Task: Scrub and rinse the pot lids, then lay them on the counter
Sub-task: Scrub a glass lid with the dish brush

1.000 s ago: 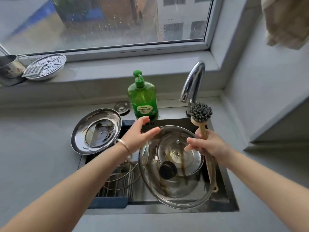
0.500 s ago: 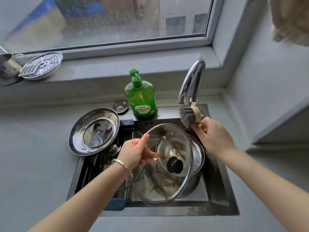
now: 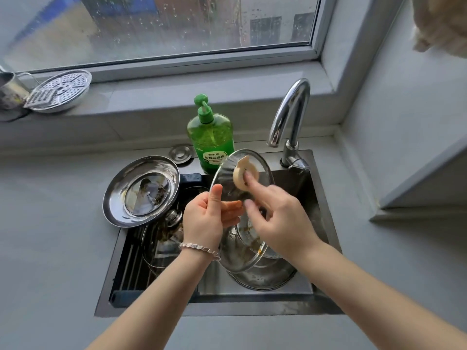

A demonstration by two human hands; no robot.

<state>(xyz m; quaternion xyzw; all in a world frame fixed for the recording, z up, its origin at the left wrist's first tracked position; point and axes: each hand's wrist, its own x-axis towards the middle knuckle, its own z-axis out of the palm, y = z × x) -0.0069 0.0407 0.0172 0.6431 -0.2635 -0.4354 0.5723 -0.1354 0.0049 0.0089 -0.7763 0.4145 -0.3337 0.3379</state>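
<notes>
Over the sink (image 3: 321,198), the left hand (image 3: 204,218) pinches the glass lid (image 3: 235,251) at its steel rim, held tilted on edge; the right hand (image 3: 280,223) grips the brush (image 3: 243,174), forefinger pressing its pale head onto clear glass streaked with brown grease

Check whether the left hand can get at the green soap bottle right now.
Probably not: the left hand grips the tilted glass lid, which stands between it and the soap bottle. It would have to set the lid down first.
</notes>
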